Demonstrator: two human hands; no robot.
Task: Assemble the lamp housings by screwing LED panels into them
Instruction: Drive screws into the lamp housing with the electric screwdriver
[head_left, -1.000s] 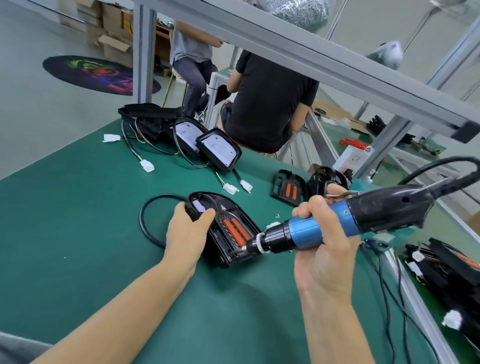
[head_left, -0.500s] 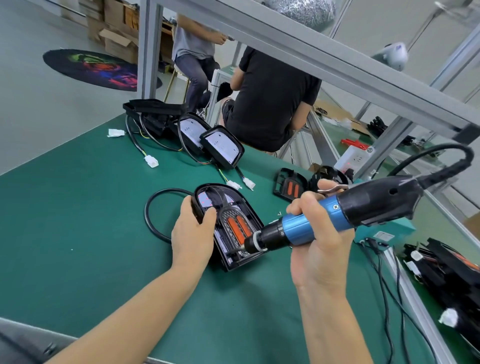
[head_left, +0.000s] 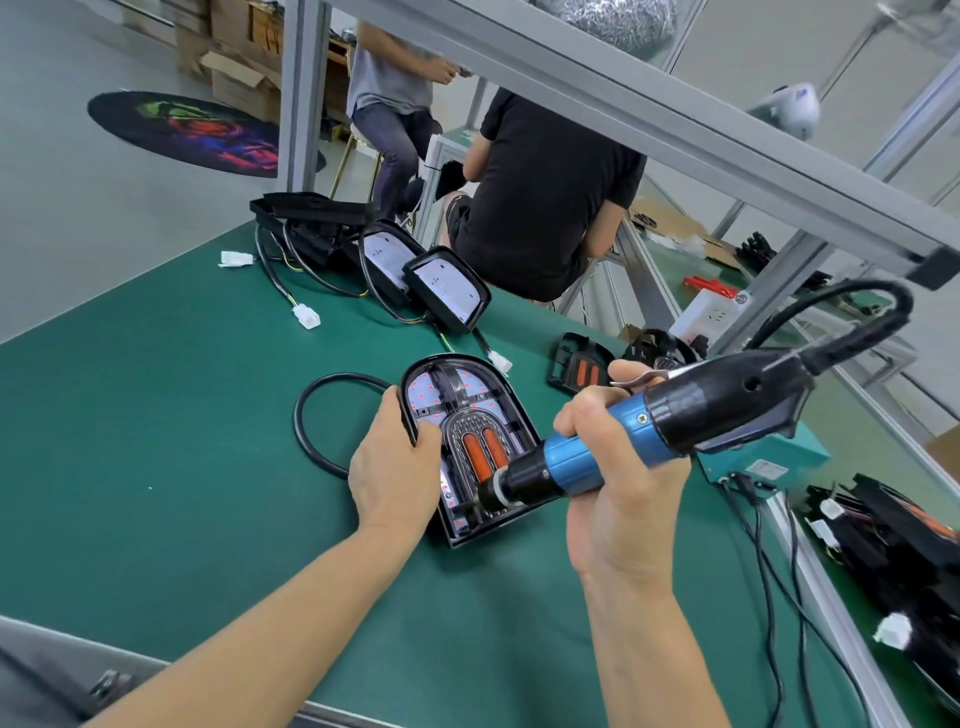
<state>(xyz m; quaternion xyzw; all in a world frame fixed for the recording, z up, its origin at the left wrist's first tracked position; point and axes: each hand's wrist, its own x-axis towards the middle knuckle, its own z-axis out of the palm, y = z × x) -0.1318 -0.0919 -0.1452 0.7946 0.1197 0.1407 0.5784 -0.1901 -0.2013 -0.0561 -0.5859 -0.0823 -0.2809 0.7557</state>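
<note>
A black arch-shaped lamp housing (head_left: 462, 395) lies open side up on the green table (head_left: 156, 415). Inside it sits an LED panel with two orange strips (head_left: 485, 452). My left hand (head_left: 395, 467) grips the housing's left rim, thumb over the edge. My right hand (head_left: 618, 467) grips a blue and black electric screwdriver (head_left: 675, 415). Its tip (head_left: 480, 501) points down into the near part of the housing. A black cable (head_left: 311, 431) loops out from the housing to the left.
Two assembled housings (head_left: 447, 293) with cables and white connectors (head_left: 306, 316) lie at the table's far side. Another orange-strip part (head_left: 576, 364) sits right of the work. Black parts (head_left: 893, 551) pile at the right edge. Two people sit beyond the table.
The screwdriver tip has moved down and toward the near end of the housing. My left hand kept its hold on the rim.
</note>
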